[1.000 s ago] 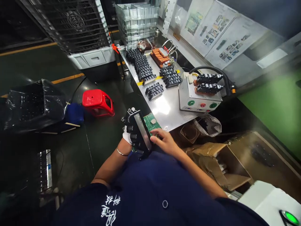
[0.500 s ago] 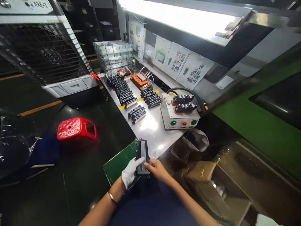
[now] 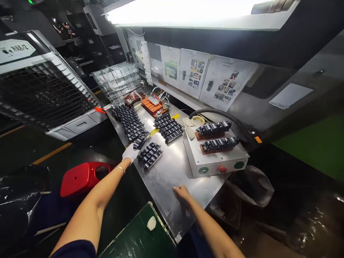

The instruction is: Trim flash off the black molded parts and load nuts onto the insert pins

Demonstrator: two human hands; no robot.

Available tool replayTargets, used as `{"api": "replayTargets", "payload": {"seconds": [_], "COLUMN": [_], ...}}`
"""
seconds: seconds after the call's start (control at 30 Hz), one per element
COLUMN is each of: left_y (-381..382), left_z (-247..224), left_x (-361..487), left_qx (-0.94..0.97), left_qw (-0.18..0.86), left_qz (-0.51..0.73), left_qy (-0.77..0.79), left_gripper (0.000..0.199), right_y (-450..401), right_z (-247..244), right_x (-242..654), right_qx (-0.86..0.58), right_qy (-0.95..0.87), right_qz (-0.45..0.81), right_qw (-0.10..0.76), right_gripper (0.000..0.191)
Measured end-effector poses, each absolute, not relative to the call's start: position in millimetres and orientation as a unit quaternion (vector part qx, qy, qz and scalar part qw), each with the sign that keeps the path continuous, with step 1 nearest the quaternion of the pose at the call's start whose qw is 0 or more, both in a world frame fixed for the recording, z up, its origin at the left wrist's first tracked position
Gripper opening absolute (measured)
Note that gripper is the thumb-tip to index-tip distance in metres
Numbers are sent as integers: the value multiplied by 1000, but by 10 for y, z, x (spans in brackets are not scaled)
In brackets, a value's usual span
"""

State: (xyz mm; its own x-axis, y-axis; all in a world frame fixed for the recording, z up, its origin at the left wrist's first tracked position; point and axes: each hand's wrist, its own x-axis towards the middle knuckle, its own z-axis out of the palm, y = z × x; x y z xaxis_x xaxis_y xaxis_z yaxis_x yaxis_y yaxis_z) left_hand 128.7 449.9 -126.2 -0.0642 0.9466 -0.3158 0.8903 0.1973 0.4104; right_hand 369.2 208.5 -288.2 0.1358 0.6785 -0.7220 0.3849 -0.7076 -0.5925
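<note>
My left hand (image 3: 130,152), in a white glove, reaches out to the table's left edge. Its fingers are closed on a black ribbed plastic part (image 3: 139,143), held at the near end of a long row of similar black parts (image 3: 129,120). Just to the right of it lies a short group of these parts (image 3: 150,154). My bare right hand (image 3: 183,192) is over the near part of the metal table (image 3: 166,179). Its fingers are curled together and nothing shows in them.
A white control box (image 3: 217,166) carries two black parts on orange-brown holders. Farther back are another black group (image 3: 168,128), an orange fixture (image 3: 153,106) and clear trays (image 3: 118,80). A red stool (image 3: 77,179) stands left, a green surface (image 3: 134,233) in front.
The black part has gone from in front of my body to the row at the left, in my left hand. My right hand has let go of it. The view has shifted closer to the table.
</note>
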Motion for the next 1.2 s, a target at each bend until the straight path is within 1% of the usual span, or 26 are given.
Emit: {"api": "replayTargets", "payload": {"seconds": [0.1,0.23,0.3,0.4,0.5,0.63,0.73,0.97,1.07,1.2], "left_y": [4968,5265,5315,5282,5145,4882,4666,4212,4074,3876], "left_z": [-1562,-1934,-2050,-2145,-2202,-2265,-2288,-2337,-2293,-2058], "left_x": [1510,1627,1641,1686,1778,1872,1916,2247,2443,2636], "left_qx": [644,649,646,640,662,681,665,673,693,727], "left_qw": [222,190,170,131,136,211,237,265,260,224], "left_qz": [-4,-62,-71,-52,-29,-49,-62,-61,-58,-29], "left_qy": [732,734,741,755,737,699,705,688,670,648], "left_gripper": [46,42,41,46,50,54,57,52,54,61], "right_y": [2265,2245,2215,2197,2196,2192,2191,2254,2268,2224], "right_z": [-3139,-3298,-3311,-3293,-3275,-3273,-3262,-3162,-3117,-2988], "right_x": [3748,3733,3721,3718,3723,3721,3723,3708,3708,3703], "right_qx": [-743,-746,-747,-746,-746,-748,-749,-745,-744,-766], "right_qy": [-316,-280,-271,-266,-268,-271,-275,-253,-221,-169], "right_qz": [583,597,599,604,603,599,597,611,620,595], "right_qw": [90,91,95,95,94,89,87,89,110,176], "right_gripper": [38,48,49,49,48,47,46,47,40,29]}}
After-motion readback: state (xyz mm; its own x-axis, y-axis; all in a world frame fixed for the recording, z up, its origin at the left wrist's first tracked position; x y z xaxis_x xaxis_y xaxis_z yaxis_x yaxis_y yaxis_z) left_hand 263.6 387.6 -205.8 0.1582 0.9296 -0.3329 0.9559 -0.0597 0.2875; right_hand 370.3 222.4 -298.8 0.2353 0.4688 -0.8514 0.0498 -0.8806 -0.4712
